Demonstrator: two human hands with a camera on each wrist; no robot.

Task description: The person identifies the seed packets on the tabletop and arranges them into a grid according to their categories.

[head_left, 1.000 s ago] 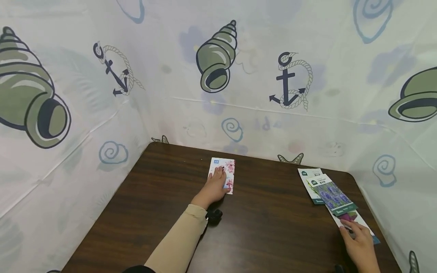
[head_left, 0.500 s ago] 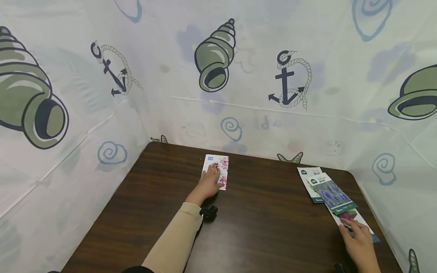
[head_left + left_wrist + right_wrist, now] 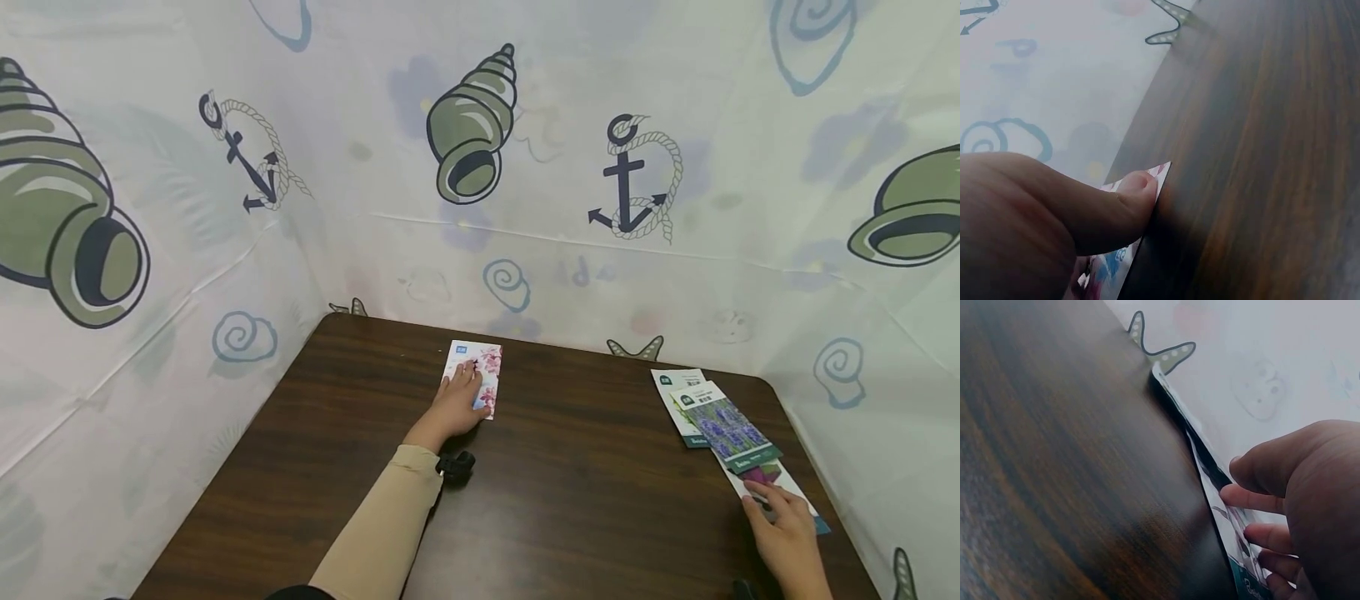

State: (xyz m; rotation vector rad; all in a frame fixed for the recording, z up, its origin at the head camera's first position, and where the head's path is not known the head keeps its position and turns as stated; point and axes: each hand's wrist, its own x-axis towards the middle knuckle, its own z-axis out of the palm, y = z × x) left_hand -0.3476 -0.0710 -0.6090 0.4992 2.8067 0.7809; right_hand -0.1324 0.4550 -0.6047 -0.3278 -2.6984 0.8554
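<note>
My left hand (image 3: 453, 404) lies on a flat paper packet with pink blossoms (image 3: 491, 360), fingers spread over its face. In the left wrist view the thumb (image 3: 1110, 212) rests along the edge of this packet (image 3: 1113, 272). My right hand (image 3: 787, 537) touches the lower part of a white packet with a purple picture (image 3: 795, 485), at the table's right side. Its fingers (image 3: 1269, 537) are loosely bent on the surface, with the thumb apart from them. A lavender seed packet (image 3: 727, 429) overlaps that packet and another white-topped packet (image 3: 667, 382).
The dark wooden table (image 3: 585, 467) spans the space between the two hands. A white cloth printed with shells and anchors (image 3: 555, 183) hangs behind it and at both sides. A small black device (image 3: 456, 467) sits at the left wrist.
My left hand has slid the blossom packet a little to the left and away from me, then stopped. The right hand and its packets have stayed nearly in place.
</note>
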